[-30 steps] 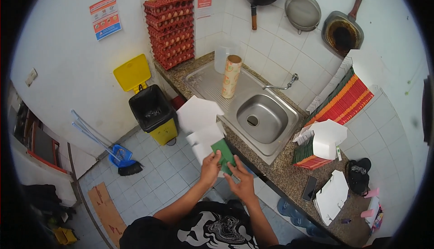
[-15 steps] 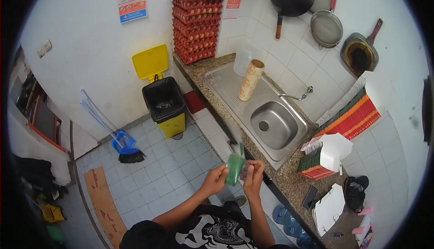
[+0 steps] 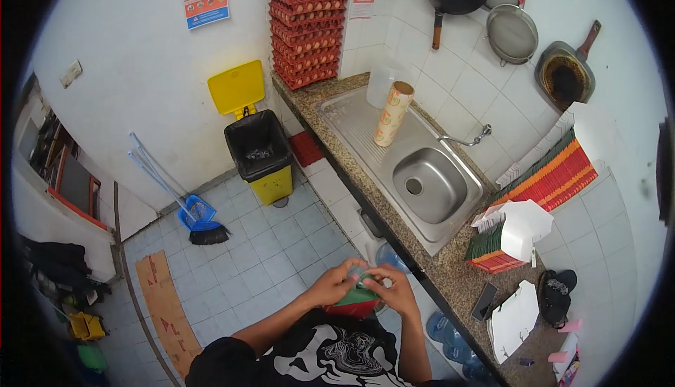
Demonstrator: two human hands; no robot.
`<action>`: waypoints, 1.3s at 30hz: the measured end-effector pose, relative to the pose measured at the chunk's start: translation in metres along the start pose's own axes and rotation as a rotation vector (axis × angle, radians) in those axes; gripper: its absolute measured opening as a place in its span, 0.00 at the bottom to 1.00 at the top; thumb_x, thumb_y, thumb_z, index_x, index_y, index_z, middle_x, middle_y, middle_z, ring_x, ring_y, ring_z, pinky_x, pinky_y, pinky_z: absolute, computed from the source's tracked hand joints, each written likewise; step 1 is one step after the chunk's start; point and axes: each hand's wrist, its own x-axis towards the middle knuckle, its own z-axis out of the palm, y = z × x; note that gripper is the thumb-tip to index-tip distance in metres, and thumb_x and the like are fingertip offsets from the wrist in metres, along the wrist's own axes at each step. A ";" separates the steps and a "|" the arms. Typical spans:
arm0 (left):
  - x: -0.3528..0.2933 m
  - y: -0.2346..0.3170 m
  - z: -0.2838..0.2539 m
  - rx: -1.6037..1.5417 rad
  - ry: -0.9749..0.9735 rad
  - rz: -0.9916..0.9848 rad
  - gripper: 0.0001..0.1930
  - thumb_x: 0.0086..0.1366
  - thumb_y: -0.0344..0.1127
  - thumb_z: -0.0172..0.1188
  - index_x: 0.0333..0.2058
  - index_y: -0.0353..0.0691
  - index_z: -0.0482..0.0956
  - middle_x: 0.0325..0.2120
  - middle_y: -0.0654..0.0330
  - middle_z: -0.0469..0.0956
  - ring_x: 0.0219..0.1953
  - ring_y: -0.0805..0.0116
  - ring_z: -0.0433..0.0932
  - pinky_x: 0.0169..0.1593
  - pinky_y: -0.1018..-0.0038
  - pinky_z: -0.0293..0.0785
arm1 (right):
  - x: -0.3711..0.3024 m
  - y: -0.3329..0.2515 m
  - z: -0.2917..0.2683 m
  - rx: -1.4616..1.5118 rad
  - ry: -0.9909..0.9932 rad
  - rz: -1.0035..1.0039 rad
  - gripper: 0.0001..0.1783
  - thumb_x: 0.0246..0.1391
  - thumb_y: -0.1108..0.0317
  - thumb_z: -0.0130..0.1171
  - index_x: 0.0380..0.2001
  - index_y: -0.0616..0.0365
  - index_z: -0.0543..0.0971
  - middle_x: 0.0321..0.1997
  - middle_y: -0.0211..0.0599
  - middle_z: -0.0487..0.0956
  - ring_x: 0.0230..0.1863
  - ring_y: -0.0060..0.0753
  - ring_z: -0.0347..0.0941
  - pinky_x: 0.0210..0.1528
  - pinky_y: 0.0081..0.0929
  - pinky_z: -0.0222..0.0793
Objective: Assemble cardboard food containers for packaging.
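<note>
Close in front of my body, both hands are brought together over a small green piece with a red lower part. My left hand pinches it from the left, fingers and thumb closed. My right hand pinches it at the right, its fingertips nearly meeting those of the left. Something pale and translucent shows between the fingertips, blurred, so its kind is unclear. Fingers hide part of the green piece.
To my right runs a granite counter with a steel sink, a patterned film roll, stacked egg trays, nested cartons and a phone. Ahead are a yellow bin and blue dustpan. Water jugs stand beneath the counter.
Both hands have come down toward my body with the green piece. Its red lower part now shows, and the right fingers have moved in beside the left ones. The view has shifted slightly.
</note>
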 end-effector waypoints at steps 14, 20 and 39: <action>0.032 0.080 0.010 -0.146 -0.095 0.273 0.25 0.70 0.32 0.48 0.65 0.40 0.57 0.14 0.65 0.71 0.19 0.82 0.71 0.27 0.81 0.64 | -0.004 -0.031 -0.028 0.002 0.073 -0.123 0.07 0.53 0.71 0.67 0.35 0.60 0.84 0.26 0.30 0.70 0.28 0.20 0.65 0.32 0.19 0.62; 0.050 0.077 0.009 0.067 -0.011 0.274 0.26 0.69 0.33 0.50 0.64 0.40 0.59 0.15 0.63 0.74 0.18 0.81 0.69 0.27 0.80 0.63 | -0.006 -0.028 -0.036 0.171 0.355 -0.054 0.05 0.56 0.71 0.63 0.33 0.62 0.83 0.26 0.30 0.71 0.27 0.18 0.68 0.28 0.19 0.61; 0.067 0.101 0.006 0.153 -0.025 0.461 0.27 0.68 0.33 0.52 0.64 0.34 0.59 0.10 0.60 0.69 0.12 0.77 0.65 0.22 0.77 0.58 | -0.010 -0.065 -0.047 -0.135 0.285 -0.273 0.10 0.52 0.66 0.67 0.36 0.58 0.83 0.28 0.31 0.71 0.25 0.23 0.69 0.26 0.22 0.63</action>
